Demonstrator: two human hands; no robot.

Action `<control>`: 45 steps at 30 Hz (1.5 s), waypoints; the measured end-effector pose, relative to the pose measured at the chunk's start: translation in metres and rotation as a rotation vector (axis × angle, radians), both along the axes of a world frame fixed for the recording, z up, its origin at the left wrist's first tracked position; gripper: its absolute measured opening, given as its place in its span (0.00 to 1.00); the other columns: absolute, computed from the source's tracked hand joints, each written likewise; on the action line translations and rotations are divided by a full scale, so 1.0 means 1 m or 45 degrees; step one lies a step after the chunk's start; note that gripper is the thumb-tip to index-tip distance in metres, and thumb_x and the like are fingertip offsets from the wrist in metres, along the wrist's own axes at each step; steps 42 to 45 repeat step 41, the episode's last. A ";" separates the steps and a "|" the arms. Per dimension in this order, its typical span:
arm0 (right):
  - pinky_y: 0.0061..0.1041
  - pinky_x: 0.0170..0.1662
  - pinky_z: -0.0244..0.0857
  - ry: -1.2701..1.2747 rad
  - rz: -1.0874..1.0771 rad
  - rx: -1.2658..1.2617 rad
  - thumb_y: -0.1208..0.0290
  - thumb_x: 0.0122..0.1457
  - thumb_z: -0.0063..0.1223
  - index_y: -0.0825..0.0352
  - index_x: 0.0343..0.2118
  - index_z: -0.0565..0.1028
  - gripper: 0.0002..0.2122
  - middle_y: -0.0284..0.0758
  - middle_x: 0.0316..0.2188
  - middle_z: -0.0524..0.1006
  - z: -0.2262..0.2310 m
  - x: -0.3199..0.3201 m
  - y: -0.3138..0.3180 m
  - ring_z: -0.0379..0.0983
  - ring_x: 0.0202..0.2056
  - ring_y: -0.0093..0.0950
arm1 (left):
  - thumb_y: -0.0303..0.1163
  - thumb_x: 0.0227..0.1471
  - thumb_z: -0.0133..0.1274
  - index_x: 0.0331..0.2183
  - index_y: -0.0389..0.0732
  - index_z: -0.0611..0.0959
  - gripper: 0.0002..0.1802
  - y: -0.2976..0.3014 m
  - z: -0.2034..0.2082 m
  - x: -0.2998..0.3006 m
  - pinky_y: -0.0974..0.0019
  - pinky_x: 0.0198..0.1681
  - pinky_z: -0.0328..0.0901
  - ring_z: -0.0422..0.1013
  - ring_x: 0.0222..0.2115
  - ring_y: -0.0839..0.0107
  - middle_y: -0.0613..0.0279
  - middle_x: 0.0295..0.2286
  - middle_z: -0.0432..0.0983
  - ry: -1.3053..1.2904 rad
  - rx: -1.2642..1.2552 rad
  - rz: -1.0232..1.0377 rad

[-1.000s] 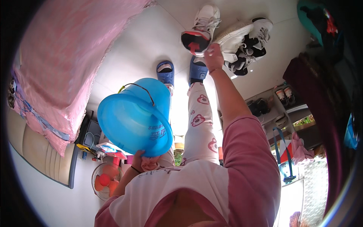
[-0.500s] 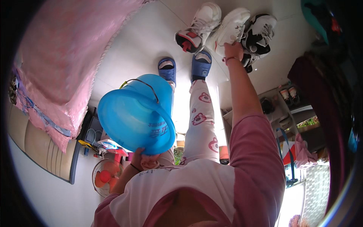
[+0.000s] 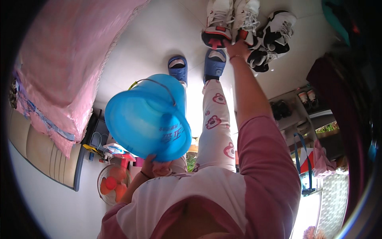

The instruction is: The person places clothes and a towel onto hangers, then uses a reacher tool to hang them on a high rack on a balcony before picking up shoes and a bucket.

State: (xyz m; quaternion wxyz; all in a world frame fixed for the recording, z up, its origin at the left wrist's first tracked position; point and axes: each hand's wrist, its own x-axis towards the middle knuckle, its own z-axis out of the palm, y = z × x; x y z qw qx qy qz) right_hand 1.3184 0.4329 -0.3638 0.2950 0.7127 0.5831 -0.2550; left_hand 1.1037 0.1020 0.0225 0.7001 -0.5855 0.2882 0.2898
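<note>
My left hand grips the rim of a blue plastic bucket, which is tipped so its mouth faces me. A bunched pinkish cloth is beside that hand; whether the hand also holds it is hard to see. My right arm stretches forward to the floor, and my right hand is closed at the heel of a white sneaker. The matching white sneaker, with a red and black heel, stands close on its left. A black-and-white pair of sneakers lies to the right.
My feet wear blue slippers. A bed with a pink cover lines the left side. An orange-bladed fan stands near my left arm. On the right are a shoe rack and a dark red curtain.
My right hand has drawn the right white sneaker level with its mate, toes pointing away. The hand has shifted slightly left. The bucket has moved a little to the right.
</note>
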 end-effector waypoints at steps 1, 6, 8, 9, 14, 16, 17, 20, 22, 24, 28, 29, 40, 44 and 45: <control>0.37 0.49 0.59 0.064 -0.016 -0.029 0.36 0.42 0.47 0.65 0.45 0.71 0.36 0.46 0.41 0.74 -0.010 0.014 0.013 0.70 0.45 0.39 | 0.52 0.41 0.49 0.43 0.38 0.68 0.32 -0.003 -0.008 0.000 0.74 0.12 0.46 0.51 0.09 0.74 0.58 0.21 0.66 0.019 0.096 0.023; 0.40 0.42 0.64 0.123 0.182 0.070 0.48 0.46 0.44 0.65 0.39 0.72 0.25 0.46 0.32 0.77 0.017 0.006 0.052 0.74 0.37 0.43 | 0.45 0.48 0.44 0.35 0.36 0.71 0.21 0.044 -0.035 0.004 0.66 0.16 0.54 0.57 0.11 0.68 0.58 0.19 0.66 0.353 -0.039 -0.218; 0.44 0.40 0.64 0.324 0.122 0.115 0.50 0.44 0.45 0.66 0.43 0.67 0.27 0.50 0.30 0.76 0.068 0.008 0.057 0.72 0.35 0.48 | 0.39 0.50 0.43 0.24 0.39 0.71 0.13 0.096 -0.037 0.012 0.60 0.20 0.61 0.64 0.15 0.61 0.54 0.20 0.68 0.673 -0.351 -0.469; 0.44 0.40 0.64 0.370 0.128 0.183 0.50 0.44 0.46 0.65 0.45 0.66 0.28 0.50 0.30 0.75 0.101 0.017 0.057 0.72 0.34 0.49 | 0.37 0.49 0.42 0.29 0.38 0.71 0.11 0.070 -0.054 0.004 0.57 0.21 0.63 0.68 0.22 0.60 0.54 0.25 0.69 0.568 -0.228 -0.510; 0.40 0.34 0.65 0.728 0.584 0.277 0.61 0.37 0.57 0.67 0.42 0.72 0.25 0.45 0.25 0.73 0.294 0.045 0.053 0.70 0.29 0.46 | 0.33 0.48 0.43 0.34 0.36 0.69 0.12 0.087 -0.085 0.007 0.54 0.25 0.67 0.70 0.26 0.60 0.53 0.29 0.69 0.726 -0.086 -0.497; 0.38 0.32 0.65 0.965 0.767 0.303 0.63 0.36 0.56 0.66 0.30 0.74 0.16 0.42 0.22 0.72 0.357 0.023 0.058 0.70 0.26 0.42 | 0.32 0.47 0.43 0.34 0.36 0.69 0.11 0.085 -0.096 0.007 0.55 0.26 0.67 0.70 0.27 0.61 0.54 0.29 0.69 0.628 -0.016 -0.550; 0.38 0.32 0.64 0.923 0.832 0.138 0.63 0.35 0.56 0.66 0.26 0.74 0.14 0.42 0.21 0.72 0.375 0.014 0.058 0.70 0.27 0.41 | 0.32 0.47 0.43 0.34 0.36 0.69 0.11 0.087 -0.096 0.007 0.56 0.26 0.67 0.70 0.28 0.62 0.54 0.30 0.69 0.575 0.019 -0.580; 0.39 0.31 0.64 0.964 0.960 -0.165 0.63 0.35 0.55 0.65 0.19 0.72 0.11 0.40 0.20 0.73 0.384 -0.024 0.047 0.71 0.27 0.40 | 0.31 0.46 0.44 0.32 0.37 0.69 0.09 0.104 -0.087 0.018 0.58 0.24 0.66 0.69 0.26 0.64 0.57 0.26 0.69 0.859 0.074 -0.657; 0.38 0.31 0.63 0.913 1.109 -0.420 0.64 0.39 0.53 0.63 0.19 0.74 0.08 0.38 0.20 0.75 0.359 -0.049 0.028 0.73 0.26 0.38 | 0.31 0.47 0.47 0.30 0.36 0.71 0.09 0.086 -0.091 0.019 0.59 0.31 0.68 0.71 0.25 0.62 0.57 0.25 0.70 0.911 0.153 -0.660; 0.36 0.31 0.63 0.880 1.218 -0.401 0.63 0.39 0.53 0.63 0.20 0.75 0.09 0.38 0.18 0.75 0.344 -0.079 0.008 0.73 0.25 0.38 | 0.33 0.47 0.47 0.28 0.38 0.73 0.08 0.064 -0.100 0.010 0.63 0.24 0.66 0.68 0.18 0.66 0.60 0.21 0.70 0.758 0.124 -0.558; 0.37 0.31 0.61 1.036 1.472 -0.507 0.64 0.43 0.49 0.61 0.21 0.77 0.08 0.38 0.20 0.77 0.349 -0.120 -0.012 0.75 0.26 0.36 | 0.39 0.49 0.49 0.29 0.43 0.75 0.10 0.105 -0.068 0.006 0.70 0.15 0.63 0.68 0.15 0.72 0.64 0.22 0.73 1.007 -0.075 -0.601; 0.37 0.31 0.59 1.117 1.418 -0.496 0.64 0.43 0.50 0.62 0.21 0.78 0.09 0.37 0.21 0.77 0.353 -0.121 -0.019 0.75 0.26 0.35 | 0.40 0.51 0.49 0.34 0.43 0.74 0.12 0.076 -0.083 -0.006 0.72 0.19 0.67 0.73 0.23 0.73 0.64 0.28 0.75 0.942 -0.007 -0.647; 0.40 0.37 0.60 0.774 1.439 -0.468 0.62 0.44 0.54 0.58 0.32 0.79 0.12 0.33 0.33 0.78 0.270 -0.154 -0.027 0.73 0.37 0.36 | 0.27 0.46 0.48 0.56 0.48 0.60 0.33 0.100 -0.084 -0.008 0.67 0.37 0.62 0.65 0.38 0.69 0.60 0.45 0.65 1.119 0.473 -0.750; 0.41 0.39 0.60 0.733 1.373 -0.485 0.59 0.46 0.54 0.58 0.37 0.78 0.15 0.33 0.34 0.78 0.259 -0.149 -0.024 0.72 0.41 0.37 | 0.26 0.46 0.48 0.57 0.52 0.57 0.36 0.099 -0.087 -0.008 0.60 0.49 0.62 0.64 0.48 0.63 0.61 0.51 0.62 1.134 0.523 -0.686; 0.41 0.39 0.60 0.733 1.373 -0.485 0.59 0.46 0.54 0.58 0.37 0.78 0.15 0.33 0.34 0.78 0.259 -0.149 -0.024 0.72 0.41 0.37 | 0.26 0.46 0.48 0.57 0.52 0.57 0.36 0.099 -0.087 -0.008 0.60 0.49 0.62 0.64 0.48 0.63 0.61 0.51 0.62 1.134 0.523 -0.686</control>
